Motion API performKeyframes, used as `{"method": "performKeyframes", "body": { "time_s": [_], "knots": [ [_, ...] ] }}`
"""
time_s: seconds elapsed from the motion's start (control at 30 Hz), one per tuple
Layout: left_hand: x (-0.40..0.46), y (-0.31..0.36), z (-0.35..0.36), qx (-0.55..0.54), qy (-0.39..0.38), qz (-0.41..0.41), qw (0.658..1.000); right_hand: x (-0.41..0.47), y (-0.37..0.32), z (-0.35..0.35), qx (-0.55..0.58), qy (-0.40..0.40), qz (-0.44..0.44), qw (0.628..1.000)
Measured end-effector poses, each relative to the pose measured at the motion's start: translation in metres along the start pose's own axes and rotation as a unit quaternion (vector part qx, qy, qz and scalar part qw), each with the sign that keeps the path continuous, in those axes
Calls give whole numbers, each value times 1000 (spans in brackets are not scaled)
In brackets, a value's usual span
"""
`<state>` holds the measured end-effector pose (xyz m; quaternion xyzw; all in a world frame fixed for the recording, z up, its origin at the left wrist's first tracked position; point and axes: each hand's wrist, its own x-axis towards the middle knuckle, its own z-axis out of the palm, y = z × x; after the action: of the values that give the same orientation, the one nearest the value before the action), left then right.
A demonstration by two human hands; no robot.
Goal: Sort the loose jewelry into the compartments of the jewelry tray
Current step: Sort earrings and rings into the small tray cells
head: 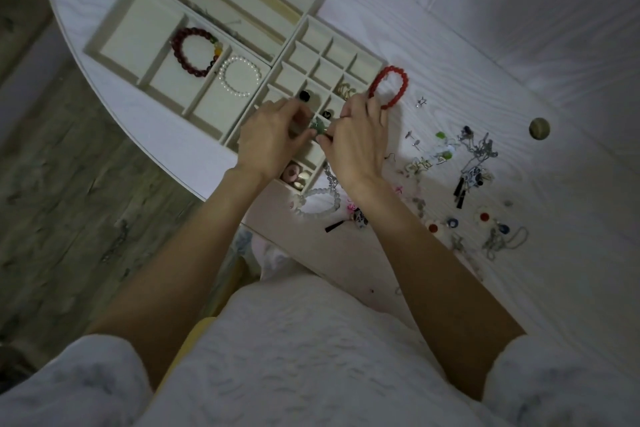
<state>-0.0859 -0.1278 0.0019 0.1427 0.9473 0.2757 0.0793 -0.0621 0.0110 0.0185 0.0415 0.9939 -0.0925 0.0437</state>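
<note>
Both hands meet over the small-grid jewelry tray (349, 57) on the white counter (519, 45). The left hand (273, 139) and right hand (360, 142), fingers curled, pinch a small green pendant (317, 127) between them; its long axis I cannot tell. Beyond the right hand's fingers lies a red bead bracelet (389, 87). Beyond the left hand, a dark red bracelet (194, 50) and pearl bracelet (240, 76) lie in neighbouring compartments.

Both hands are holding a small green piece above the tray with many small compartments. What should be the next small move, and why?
Probably lower the green piece into a free small compartment of the grid tray and let go. Both the left hand and the right hand pinch it right over the cells, and several nearby look free.
</note>
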Motion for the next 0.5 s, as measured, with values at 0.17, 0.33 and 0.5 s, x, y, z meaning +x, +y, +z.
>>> {"method": "performKeyframes", "body": {
  "time_s": [0.17,0.33,0.5],
  "knots": [
    [3,3,4,4,18,21,1000,-2,2,0,36,6,17,999],
    [6,-2,10,-23,29,106,994,-4,4,-1,98,3,31,995],
    [4,-7,8,-36,41,104,993,-4,4,-4,59,-26,-23,998]
  ]
}}
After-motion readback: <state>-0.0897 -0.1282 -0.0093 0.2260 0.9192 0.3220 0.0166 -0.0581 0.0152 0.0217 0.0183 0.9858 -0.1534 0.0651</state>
